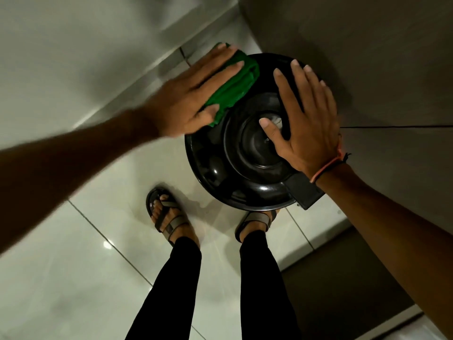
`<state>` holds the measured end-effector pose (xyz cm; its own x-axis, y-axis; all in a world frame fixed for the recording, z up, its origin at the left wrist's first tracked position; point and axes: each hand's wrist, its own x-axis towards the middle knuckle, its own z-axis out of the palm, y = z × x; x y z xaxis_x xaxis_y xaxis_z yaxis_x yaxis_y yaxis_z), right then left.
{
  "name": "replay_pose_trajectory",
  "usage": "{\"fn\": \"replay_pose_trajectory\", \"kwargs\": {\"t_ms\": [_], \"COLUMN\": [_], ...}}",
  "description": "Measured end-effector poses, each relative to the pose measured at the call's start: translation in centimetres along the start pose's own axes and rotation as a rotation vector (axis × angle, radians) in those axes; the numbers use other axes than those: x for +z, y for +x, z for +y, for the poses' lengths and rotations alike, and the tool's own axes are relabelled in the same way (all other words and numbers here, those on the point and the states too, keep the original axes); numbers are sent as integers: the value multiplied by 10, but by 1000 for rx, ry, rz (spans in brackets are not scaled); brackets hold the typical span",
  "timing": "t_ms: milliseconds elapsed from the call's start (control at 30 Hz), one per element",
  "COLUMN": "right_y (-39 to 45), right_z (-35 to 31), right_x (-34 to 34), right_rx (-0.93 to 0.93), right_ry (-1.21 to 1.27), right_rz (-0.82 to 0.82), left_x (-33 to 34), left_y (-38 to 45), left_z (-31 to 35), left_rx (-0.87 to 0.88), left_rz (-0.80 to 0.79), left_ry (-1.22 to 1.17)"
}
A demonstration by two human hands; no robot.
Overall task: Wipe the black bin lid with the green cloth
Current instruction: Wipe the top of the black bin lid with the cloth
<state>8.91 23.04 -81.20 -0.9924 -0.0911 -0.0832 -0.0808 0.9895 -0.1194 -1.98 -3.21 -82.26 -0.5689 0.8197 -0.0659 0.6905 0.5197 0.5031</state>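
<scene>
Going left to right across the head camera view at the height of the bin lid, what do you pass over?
Left forearm → left hand → green cloth → bare centre of the black bin lid → right hand → wrist bands → grey wall.

Tiled corner of a dim room.

Glossy pale floor tiles [103, 278] with thin dark grout lines fill the lower left and catch small bright spots of light. A plain grey wall [73, 45] rises at 10 o'clock, another wall [380, 57] at 2 o'clock. A darker brown strip [343, 278] lies on the floor at 5 o'clock.
</scene>
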Motion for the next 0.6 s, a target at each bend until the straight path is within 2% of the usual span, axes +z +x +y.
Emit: {"fn": "replay_pose_trajectory", "kwargs": {"t_ms": [67,133,233,333,433,500,600], "right_y": [0,-1,-1,-2,-1,0,1], "right_z": [0,-1,-3,-2,0,-1,-1], "right_x": [-1,-2,-3,-5,-5,-3,-3], "right_rx": [9,16,26,27,-1,-3,-3], "right_ry": [9,23,29,36,45,39,34], "right_rz": [-8,-21,-35,-38,-41,-41,-45], "left_x": [13,29,57,89,95,88,69], "left_y": [-6,-18,-35,-74,-116,-124,-105], "left_z": [32,64,112,154,135,110,96], "left_rx": [-202,-366,-463,-400,-228,-153,-211], "left_rz": [145,241,324,246,199,183,200], "left_ry": [-60,-15,59,110,144,74,-134]}}
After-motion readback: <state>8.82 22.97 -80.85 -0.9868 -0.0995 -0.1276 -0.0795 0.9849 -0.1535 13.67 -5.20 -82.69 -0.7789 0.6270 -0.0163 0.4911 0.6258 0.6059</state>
